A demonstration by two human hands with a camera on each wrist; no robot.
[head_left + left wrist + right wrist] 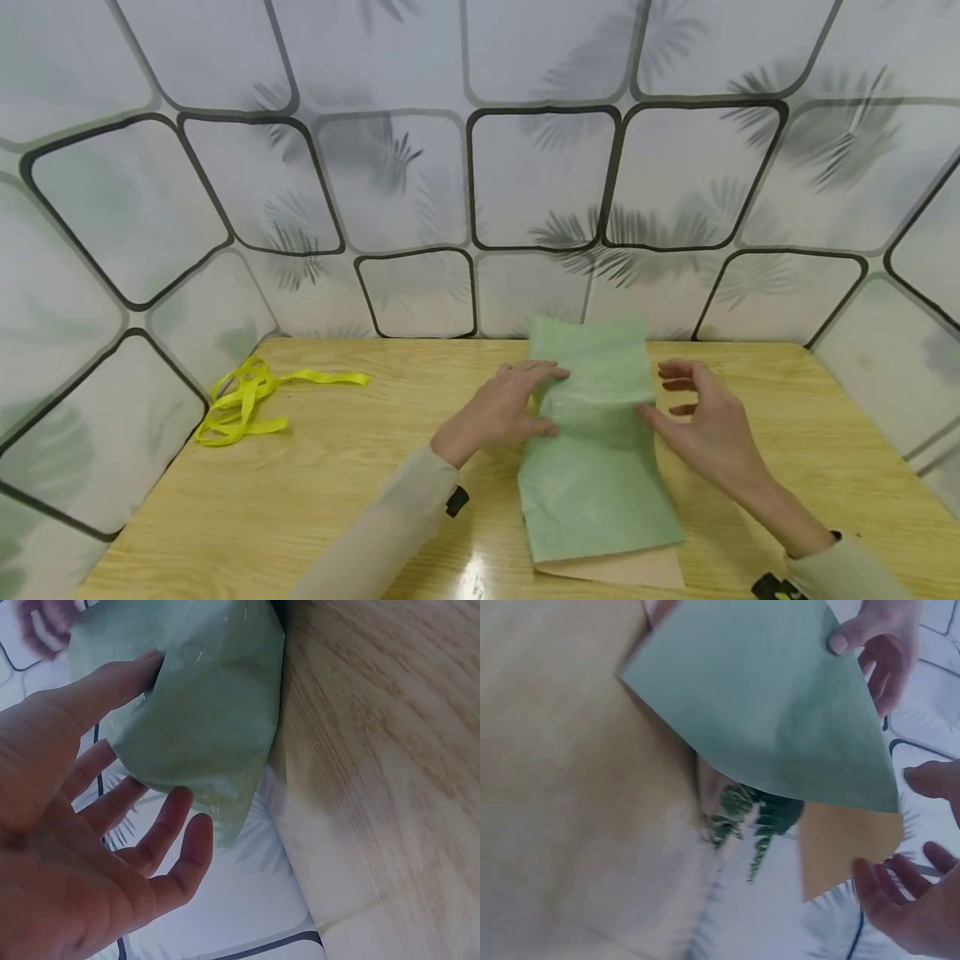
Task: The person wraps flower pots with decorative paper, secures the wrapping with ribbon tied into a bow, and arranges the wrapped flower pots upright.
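Observation:
A sheet of light green wrapping paper (600,483), creased and slightly curved, lies over the middle right of the table. Brown paper (622,568) sticks out under its near edge, and shows again as a flap (847,847) in the right wrist view. Dark green leaves (765,825) peek from beneath the sheet there. At the green paper's left edge, my left hand (502,408) touches it with thumb and fingertips, fingers loosely bent. My right hand (708,429) is at the right edge, its thumb tip by the paper and its fingers spread apart from it.
A loose tangle of yellow ribbon (243,404) lies at the table's far left. The wooden table (337,467) ends against a wall covering (540,183) with a leaf and rounded-square pattern, which also runs along both sides.

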